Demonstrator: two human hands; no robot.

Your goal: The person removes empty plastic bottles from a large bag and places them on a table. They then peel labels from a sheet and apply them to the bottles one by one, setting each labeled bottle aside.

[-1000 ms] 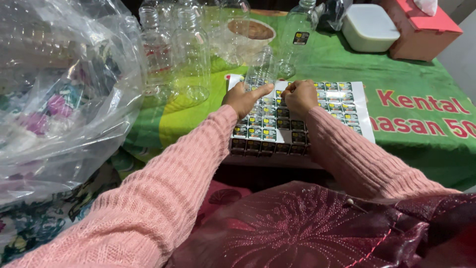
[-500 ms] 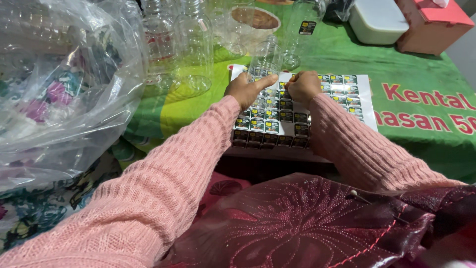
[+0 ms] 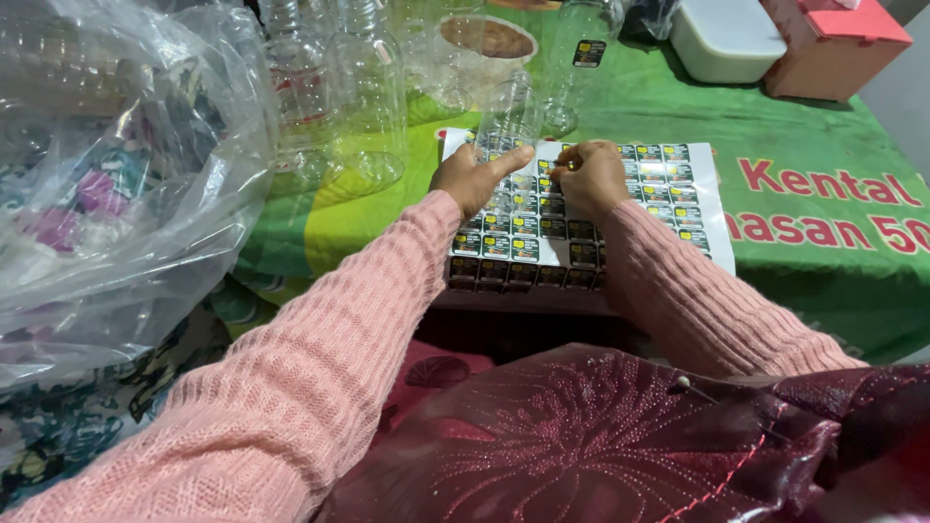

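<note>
A white sticker sheet (image 3: 678,179) with rows of small dark square stickers lies on the green printed cloth (image 3: 823,232). My left hand (image 3: 473,177) rests on the sheet's left part and holds it down, one finger stretched toward the middle. My right hand (image 3: 593,176) sits beside it, thumb and fingertips pinched on one sticker near the sheet's top middle. A small clear plastic bottle (image 3: 508,114) stands on the sheet just beyond my left hand. Both arms wear pink knit sleeves.
Several clear empty bottles (image 3: 368,107) stand at the back left, one bottle (image 3: 586,53) bearing a sticker. A big clear plastic bag (image 3: 116,184) fills the left. A white lidded tub (image 3: 725,41) and a red box (image 3: 835,48) sit at the back right. Dark red cloth (image 3: 601,446) covers my lap.
The hands stay on the sheet. My right hand's fingers have closed into a pinch on a sticker. The view has shifted slightly.
</note>
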